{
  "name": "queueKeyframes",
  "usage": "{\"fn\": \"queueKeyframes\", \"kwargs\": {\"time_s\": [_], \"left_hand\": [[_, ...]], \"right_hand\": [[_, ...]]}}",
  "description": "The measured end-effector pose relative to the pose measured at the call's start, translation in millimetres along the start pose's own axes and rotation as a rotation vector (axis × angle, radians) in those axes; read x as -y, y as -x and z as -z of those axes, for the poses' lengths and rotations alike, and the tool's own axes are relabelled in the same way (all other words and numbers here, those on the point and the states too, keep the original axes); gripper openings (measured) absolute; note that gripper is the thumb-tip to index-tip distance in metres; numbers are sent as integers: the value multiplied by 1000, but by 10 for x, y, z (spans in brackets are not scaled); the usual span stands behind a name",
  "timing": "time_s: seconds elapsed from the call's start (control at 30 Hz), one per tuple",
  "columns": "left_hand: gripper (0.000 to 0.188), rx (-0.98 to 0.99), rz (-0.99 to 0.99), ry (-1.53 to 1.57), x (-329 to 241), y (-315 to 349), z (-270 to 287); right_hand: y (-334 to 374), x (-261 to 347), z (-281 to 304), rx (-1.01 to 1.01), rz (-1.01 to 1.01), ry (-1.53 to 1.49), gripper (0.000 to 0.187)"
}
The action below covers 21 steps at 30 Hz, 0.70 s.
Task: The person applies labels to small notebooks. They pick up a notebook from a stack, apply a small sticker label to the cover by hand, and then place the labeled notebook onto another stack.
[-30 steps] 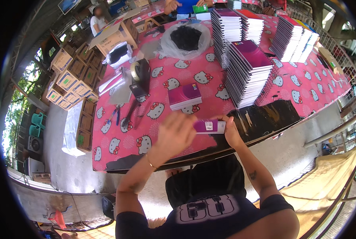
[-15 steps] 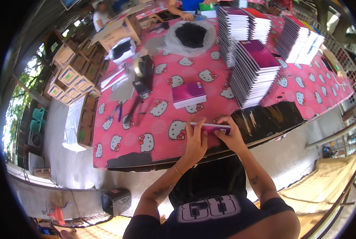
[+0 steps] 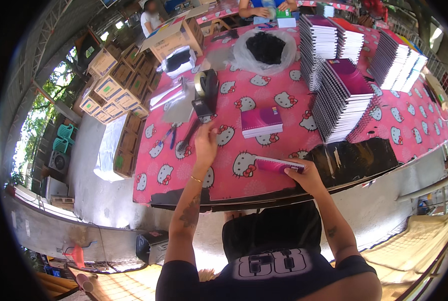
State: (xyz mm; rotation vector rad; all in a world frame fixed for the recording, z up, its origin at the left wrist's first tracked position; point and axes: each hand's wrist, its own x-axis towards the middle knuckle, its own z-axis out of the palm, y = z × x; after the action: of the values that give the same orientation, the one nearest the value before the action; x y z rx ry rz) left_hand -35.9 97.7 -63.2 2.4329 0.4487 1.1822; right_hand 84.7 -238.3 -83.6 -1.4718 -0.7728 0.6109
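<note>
My right hand (image 3: 310,178) grips a thin purple-covered notebook block (image 3: 276,164) by its right end, just above the table's front edge. My left hand (image 3: 205,145) is off to the left with fingers partly extended and nothing visible in it. Beside that hand lie dark spiral binding coils (image 3: 186,138), and just beyond it stands a black tape dispenser (image 3: 204,95). A small stack of purple-covered blocks (image 3: 261,122) rests between the two hands, farther back.
Tall piles of spiral notebooks (image 3: 342,100) stand at the right. A clear plastic bag with black contents (image 3: 265,47) sits at the back, near an open carton (image 3: 176,40). Blue-handled tools (image 3: 173,138) lie at left. Another person's hand (image 3: 287,6) is across the table.
My left hand has let go of the purple notebook block and moved left and away toward the coils. My right hand still holds the block. The whole view has shifted slightly.
</note>
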Motion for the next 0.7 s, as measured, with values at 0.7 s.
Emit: {"fn": "queueKeyframes", "kwargs": {"time_s": [0.7], "left_hand": [[19, 467, -122, 294, -1011, 398, 108]], "right_hand": [[49, 56, -23, -10, 41, 61, 25]]}}
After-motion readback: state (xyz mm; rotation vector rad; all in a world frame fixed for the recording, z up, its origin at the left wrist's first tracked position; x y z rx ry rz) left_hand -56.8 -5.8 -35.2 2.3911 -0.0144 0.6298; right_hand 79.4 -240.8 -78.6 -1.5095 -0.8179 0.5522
